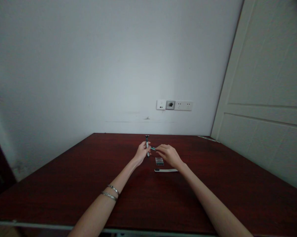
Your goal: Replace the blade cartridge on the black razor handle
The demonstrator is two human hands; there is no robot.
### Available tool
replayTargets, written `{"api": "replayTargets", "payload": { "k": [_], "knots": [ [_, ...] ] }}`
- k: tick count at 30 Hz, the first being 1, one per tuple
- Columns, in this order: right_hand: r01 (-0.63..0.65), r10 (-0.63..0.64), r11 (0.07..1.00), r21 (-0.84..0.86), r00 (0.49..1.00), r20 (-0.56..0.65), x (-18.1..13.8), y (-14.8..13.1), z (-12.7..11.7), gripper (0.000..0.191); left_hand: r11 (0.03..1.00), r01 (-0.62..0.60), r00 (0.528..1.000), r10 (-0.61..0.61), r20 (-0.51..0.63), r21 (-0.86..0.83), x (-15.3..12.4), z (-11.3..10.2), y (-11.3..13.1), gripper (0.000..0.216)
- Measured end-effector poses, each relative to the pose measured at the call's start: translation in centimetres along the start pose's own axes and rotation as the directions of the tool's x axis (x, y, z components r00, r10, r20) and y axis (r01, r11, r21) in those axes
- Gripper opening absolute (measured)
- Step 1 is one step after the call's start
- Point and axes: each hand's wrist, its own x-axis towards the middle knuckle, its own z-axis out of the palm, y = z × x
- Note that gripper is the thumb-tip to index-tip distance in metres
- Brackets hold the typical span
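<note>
My left hand (141, 152) is closed around the pale handle of a razor (147, 144). The razor stands upright, its dark, wider head at the top. Between the fingertips of my right hand (170, 154) is a small, thin dark piece (153, 148), too small to name for sure. Its near end almost meets the left fingers; whether it touches the razor I cannot tell. Below the hands, a small clear plastic case (159, 161) with dark contents lies on the table. Nearer to me is a flat pale strip (166, 170) with a dark left end, its right end beside my right wrist.
The dark red wooden table (89, 184) reaches back to a white wall (128, 65). A row of sockets (179, 105) is set in the wall above the table's far edge. On the right stands a pale panelled door (266, 82).
</note>
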Motion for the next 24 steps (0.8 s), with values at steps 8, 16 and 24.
{"api": "replayTargets", "payload": {
  "k": [8, 16, 24],
  "knots": [
    [0.029, -0.027, 0.999, 0.043, 0.998, -0.051, 0.0, 0.0, 0.1, 0.026, 0.993, 0.024, 1.000, -0.024, -0.004, -0.116, 0.0, 0.2, 0.1, 0.030],
    [-0.297, 0.475, 0.759, 0.579, 0.862, -0.180, 0.9, 0.9, 1.2, 0.032, 0.991, 0.030, 0.994, -0.044, -0.103, -0.129, 0.4, -0.3, 0.3, 0.025],
    [-0.356, 0.666, 0.398, 0.846, 0.746, 0.000, 2.7, 2.5, 1.2, 0.036, 0.997, -0.025, 0.999, 0.022, -0.049, -0.070, 0.1, -0.5, 0.6, 0.029]
  ]
}}
